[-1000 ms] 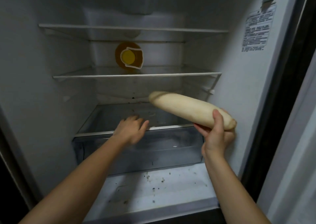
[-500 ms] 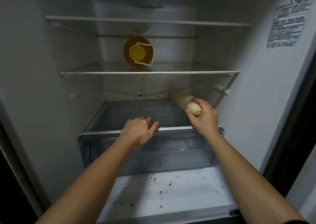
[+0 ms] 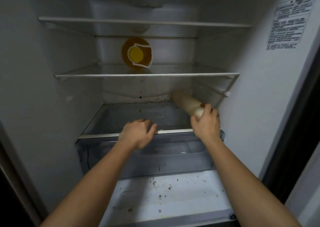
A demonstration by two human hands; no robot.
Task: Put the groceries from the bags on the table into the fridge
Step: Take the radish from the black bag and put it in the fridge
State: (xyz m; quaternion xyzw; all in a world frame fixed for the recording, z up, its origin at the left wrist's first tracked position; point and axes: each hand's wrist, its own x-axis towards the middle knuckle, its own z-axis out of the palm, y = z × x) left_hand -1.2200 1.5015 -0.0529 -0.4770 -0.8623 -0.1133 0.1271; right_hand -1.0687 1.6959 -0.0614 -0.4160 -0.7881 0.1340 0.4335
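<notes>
Long pale cream radish (image 3: pixel 186 102), smooth and cylinder-shaped, points into the open white fridge (image 3: pixel 277 105), its far end near the back wall and its near end inside the right hand (image 3: pixel 206 122). That grip is closed around the vegetable's near tip, fingers wrapped over it. The radish sits just above and beyond the grip, over the right side of the glass shelf (image 3: pixel 138 116) that covers the clear plastic crisper drawer (image 3: pixel 147 157).

The left hand (image 3: pixel 137 133) rests at the shelf's front edge, to the left of the holding grip, fingers loosely curled and holding nothing.

Up and to the left of the grip, on the middle glass shelf, lies an amber bottle with a yellow cap (image 3: pixel 136 53), on its side.

To finish this step well, the radish probably should be lowered until it lies flat along the right wall, then released gently so it does not roll forward off the glass.
</notes>
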